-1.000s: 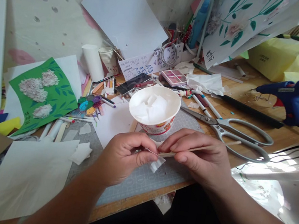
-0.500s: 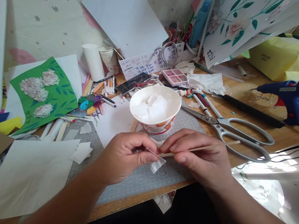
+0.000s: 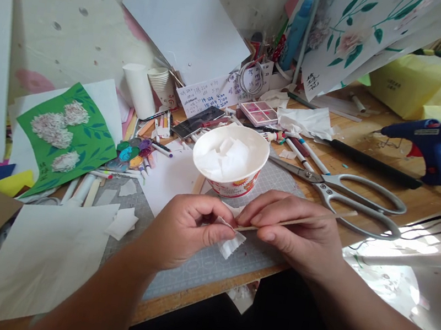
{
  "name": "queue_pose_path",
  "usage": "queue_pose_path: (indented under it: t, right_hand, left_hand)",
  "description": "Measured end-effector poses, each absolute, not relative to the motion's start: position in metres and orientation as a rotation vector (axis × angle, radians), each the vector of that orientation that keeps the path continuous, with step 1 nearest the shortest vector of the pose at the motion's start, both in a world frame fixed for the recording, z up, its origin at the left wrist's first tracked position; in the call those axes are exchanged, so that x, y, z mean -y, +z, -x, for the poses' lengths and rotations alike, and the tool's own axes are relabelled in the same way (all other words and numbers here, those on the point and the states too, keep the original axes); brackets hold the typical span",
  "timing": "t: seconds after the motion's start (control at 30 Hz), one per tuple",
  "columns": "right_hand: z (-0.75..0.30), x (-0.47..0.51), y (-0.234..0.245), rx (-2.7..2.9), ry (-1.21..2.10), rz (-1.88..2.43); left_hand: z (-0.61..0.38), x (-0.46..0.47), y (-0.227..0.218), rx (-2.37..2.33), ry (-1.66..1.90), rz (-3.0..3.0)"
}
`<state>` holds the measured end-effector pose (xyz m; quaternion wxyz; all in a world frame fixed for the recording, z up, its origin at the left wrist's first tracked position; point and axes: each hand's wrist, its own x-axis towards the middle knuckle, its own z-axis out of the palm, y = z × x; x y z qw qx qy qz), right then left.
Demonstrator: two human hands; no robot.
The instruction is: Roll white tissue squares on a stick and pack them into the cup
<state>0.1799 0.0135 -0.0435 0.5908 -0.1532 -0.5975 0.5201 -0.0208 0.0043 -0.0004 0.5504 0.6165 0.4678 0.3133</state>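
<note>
**Stock at the mat**

I count one stick (image 3: 303,221), one scrap (image 3: 231,243), one bowl (image 3: 230,158), one scissors (image 3: 349,196). Left hand (image 3: 185,232) pinches the white, ragged-edged scrap. Right hand (image 3: 297,235) pinches the thin wooden stick. Both are over the mat (image 3: 204,268), just before the bowl.

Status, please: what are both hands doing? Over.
Left hand pinches paper scrap. Right hand holds stick against it. Cup just behind.

both bare forearms reach in from below and converge. left hand (image 3: 187,229) is curled, knuckles up, thumb pressed to forefinger in a tight pinch. right hand (image 3: 297,234) lies palm down, fingers together, tips meeting the left's.
</note>
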Motion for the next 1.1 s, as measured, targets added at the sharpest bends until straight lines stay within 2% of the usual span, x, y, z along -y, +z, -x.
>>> queue_pose_path:
  t: [1.1]
  right_hand:
    - [-0.1795, -0.0152, -0.0458, 1.461, 1.158, 0.282]
  left_hand:
    - [0.0234, -0.0037, -0.0014, -1.079, 0.666, -1.428]
